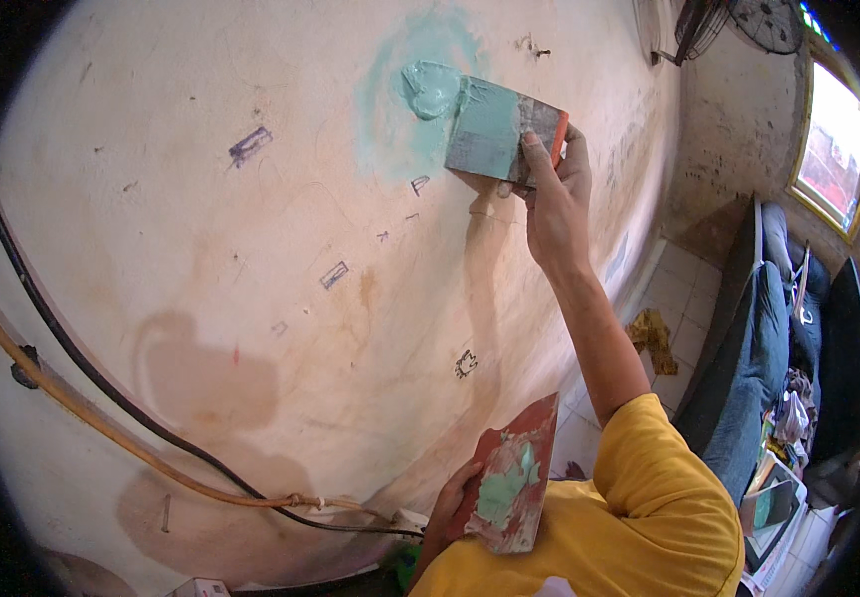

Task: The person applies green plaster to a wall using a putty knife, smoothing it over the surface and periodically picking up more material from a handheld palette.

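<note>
Yellow shirt [673, 473] foremost; your left hand [446, 509] grips red board [537, 428], right hand [557, 204] scraper [496, 134], its upper-left corner at green putty [430, 90].

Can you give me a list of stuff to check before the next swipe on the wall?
1. Right hand has a grip on the flat scraper: ok, it holds the end with the orange edge.
2. Left hand has the reddish board: ok, held low, near the yellow shirt.
3. Green putty on the board: ok, there is a smeared patch.
4. Wall patch smooth: not ok, a thick lump sits beside the scraper.
5. Scraper pressed flat on the wall: cannot tell from this angle.
</note>
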`<state>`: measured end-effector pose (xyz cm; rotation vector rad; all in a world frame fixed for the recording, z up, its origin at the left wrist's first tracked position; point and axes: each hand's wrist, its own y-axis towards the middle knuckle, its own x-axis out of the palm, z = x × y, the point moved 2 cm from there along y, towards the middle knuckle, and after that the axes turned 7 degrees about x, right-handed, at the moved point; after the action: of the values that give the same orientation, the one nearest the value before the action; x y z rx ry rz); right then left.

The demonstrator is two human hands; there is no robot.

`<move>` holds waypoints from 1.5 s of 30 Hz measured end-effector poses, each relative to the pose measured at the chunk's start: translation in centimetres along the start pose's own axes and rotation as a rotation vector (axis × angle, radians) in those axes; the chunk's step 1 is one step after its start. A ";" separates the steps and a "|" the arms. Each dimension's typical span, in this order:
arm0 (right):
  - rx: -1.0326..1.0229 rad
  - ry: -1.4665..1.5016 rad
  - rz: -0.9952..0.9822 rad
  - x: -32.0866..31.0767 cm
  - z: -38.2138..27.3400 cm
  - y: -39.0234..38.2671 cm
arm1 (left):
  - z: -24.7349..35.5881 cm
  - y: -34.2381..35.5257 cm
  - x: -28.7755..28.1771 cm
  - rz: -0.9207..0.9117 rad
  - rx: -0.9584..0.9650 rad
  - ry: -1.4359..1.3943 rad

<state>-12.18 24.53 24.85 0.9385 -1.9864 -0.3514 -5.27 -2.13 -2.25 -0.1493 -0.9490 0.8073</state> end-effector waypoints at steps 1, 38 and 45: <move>0.011 0.006 -0.012 0.2 0.1 -0.3 | 0.0 -0.1 0.0 0.020 0.009 0.018; -0.766 -0.684 0.244 -1.0 1.1 -5.7 | -1.5 0.5 -5.1 0.045 0.037 -0.090; -0.065 -0.711 -0.158 -13.3 -4.1 -14.2 | 2.4 0.7 3.0 -0.153 0.116 -0.271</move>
<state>2.29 25.11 11.19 1.0183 -2.5129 -0.9361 -6.54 -0.13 0.81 0.1359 -1.1501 0.7499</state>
